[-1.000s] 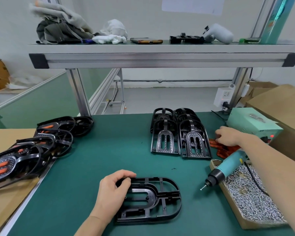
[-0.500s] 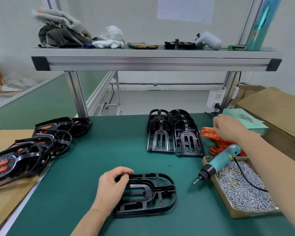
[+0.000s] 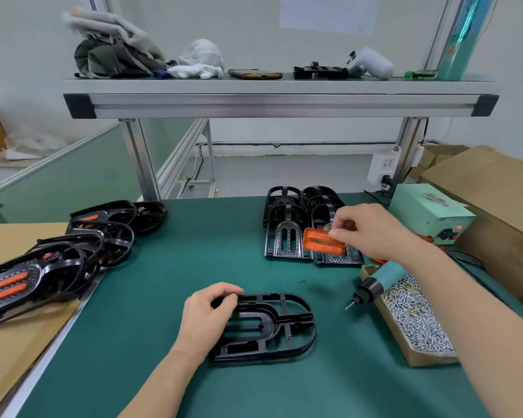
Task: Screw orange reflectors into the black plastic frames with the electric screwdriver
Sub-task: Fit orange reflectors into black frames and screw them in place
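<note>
Frame [image 3: 284, 328]: black, lying flat on the green tabletop [image 3: 169, 267] near its front edge, rounded end to the right. Everything below is placed from it.
Left hand [image 3: 207, 318]: on the frame's left end, its grip curled over the rim there and holding the part against the tabletop.
Right hand [image 3: 372, 230]: in the air behind the frame and to its right, its grip pinched on one end of a reflector [image 3: 320, 244].
Reflector: orange and see-through with two long ribs. It is held clear of the tabletop behind the frame's right end, and from where I stand it sits in front of the stack.
Stack [image 3: 286, 230]: bare black frames in two rows on the tabletop, behind the frame.
Screwdriver [image 3: 378, 282]: teal body with a black nose, right of the frame. It rests on the box's corner with the bit angled down toward the frame, and no hand is on it.
Box [image 3: 432, 359]: shallow cardboard, right of the frame, filled with small silver screws [image 3: 417, 321].
Finished pile [image 3: 43, 273]: overlapping frames with orange strips fitted, far left of the frame, partly on a cardboard sheet [image 3: 18, 342].
Power unit [image 3: 429, 212]: pale green with a red lamp lit, behind the frame and far to its right.
Shelf [image 3: 278, 99]: above and behind the frame, holding cloths, a phone [image 3: 255, 74] and a white hand tool [image 3: 372, 65].
</note>
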